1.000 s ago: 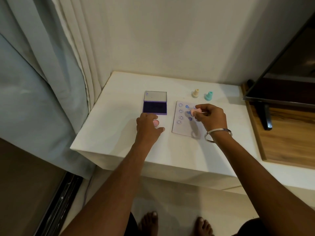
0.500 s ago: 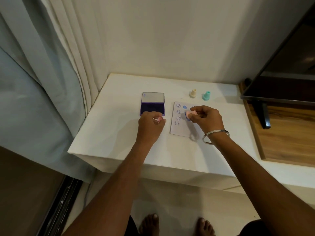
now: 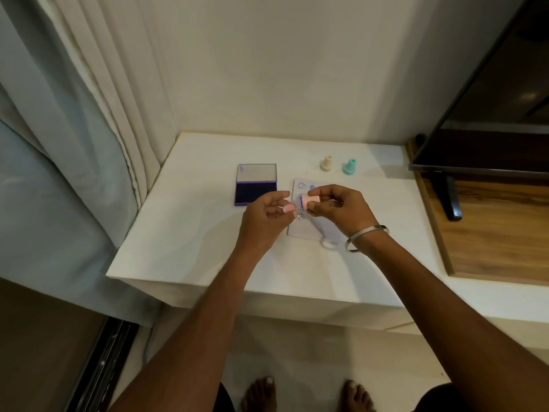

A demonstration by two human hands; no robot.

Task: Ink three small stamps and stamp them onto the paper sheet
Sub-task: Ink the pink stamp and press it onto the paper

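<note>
Right hand [image 3: 341, 211] pinching the pink stamp [image 3: 310, 200] on its side above the paper sheet [image 3: 309, 230], which is lying mid-bench beside the open ink pad [image 3: 256, 195]; left hand [image 3: 264, 218] gripping the pink cap [image 3: 288, 208], just beside the stamp; cream stamp [image 3: 326, 163] and teal stamp [image 3: 349, 166] standing near the bench's back edge; risk: the inked face may be brushing fingertips or smearing existing prints during capping, should the two pieces be meeting misaligned

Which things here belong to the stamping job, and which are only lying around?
Belong to the job: pink stamp in right hand, pink cap in left hand, ink pad, paper sheet, cream stamp, teal stamp.

Lying about: television, curtain.
</note>
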